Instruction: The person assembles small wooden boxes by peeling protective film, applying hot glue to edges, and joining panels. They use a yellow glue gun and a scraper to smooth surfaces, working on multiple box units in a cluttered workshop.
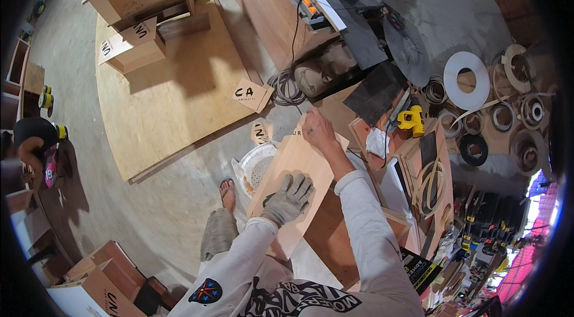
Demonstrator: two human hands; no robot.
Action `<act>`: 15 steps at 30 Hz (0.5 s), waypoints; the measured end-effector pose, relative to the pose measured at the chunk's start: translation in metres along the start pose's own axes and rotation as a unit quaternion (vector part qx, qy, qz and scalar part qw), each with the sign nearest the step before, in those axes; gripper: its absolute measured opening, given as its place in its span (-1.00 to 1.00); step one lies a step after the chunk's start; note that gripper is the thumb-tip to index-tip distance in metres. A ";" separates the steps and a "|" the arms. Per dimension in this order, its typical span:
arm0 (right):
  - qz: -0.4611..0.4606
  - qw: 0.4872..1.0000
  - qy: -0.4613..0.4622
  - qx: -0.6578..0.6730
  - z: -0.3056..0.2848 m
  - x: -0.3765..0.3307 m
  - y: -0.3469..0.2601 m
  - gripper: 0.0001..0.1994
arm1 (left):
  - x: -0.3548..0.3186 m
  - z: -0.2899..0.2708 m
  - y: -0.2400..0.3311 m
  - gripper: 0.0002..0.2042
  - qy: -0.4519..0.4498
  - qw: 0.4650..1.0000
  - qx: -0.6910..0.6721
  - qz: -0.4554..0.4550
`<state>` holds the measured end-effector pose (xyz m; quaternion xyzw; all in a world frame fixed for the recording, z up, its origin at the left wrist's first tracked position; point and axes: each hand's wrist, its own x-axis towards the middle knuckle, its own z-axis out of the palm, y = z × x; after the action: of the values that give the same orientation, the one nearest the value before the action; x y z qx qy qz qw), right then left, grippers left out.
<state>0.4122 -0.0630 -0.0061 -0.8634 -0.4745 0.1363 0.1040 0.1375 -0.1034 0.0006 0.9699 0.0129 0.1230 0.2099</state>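
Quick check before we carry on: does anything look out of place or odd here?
Yes, mildly: the left hand wears a grey glove, but the right hand at the same board is bare. An open sandal beside the white tub also looks flimsy for woodwork.

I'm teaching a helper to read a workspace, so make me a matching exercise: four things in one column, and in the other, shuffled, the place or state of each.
Column one
1. Left hand
2. Right hand
3. Yellow power tool
4. Round white container

Column two
A. Partly hidden by the wooden board
B. Bare, at the board's far end
C. Right of the board, near some crumpled white material
D. In a grey glove, resting flat on the board

Right pairs: 1-D, 2-B, 3-C, 4-A.
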 end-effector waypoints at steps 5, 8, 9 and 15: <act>-0.113 0.991 0.049 0.042 -0.011 -0.013 0.005 -0.83 | -0.001 0.003 0.000 -0.43 -0.002 1.000 0.019 0.011; -0.142 0.985 0.087 0.042 -0.014 -0.017 0.006 -0.82 | -0.001 0.002 0.000 -0.43 -0.001 1.000 0.008 0.006; -0.144 0.983 0.101 0.041 -0.014 -0.018 0.005 -0.80 | -0.002 0.002 0.000 -0.43 0.002 1.000 0.009 0.006; -0.125 0.984 0.119 0.042 -0.013 -0.029 -0.004 -0.69 | 0.000 -0.002 0.000 -0.46 -0.001 1.000 0.004 -0.001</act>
<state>0.3983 -0.0864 0.0112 -0.8023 -0.5564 0.0385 0.2124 0.1367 -0.1022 0.0024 0.9708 0.0144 0.1221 0.2060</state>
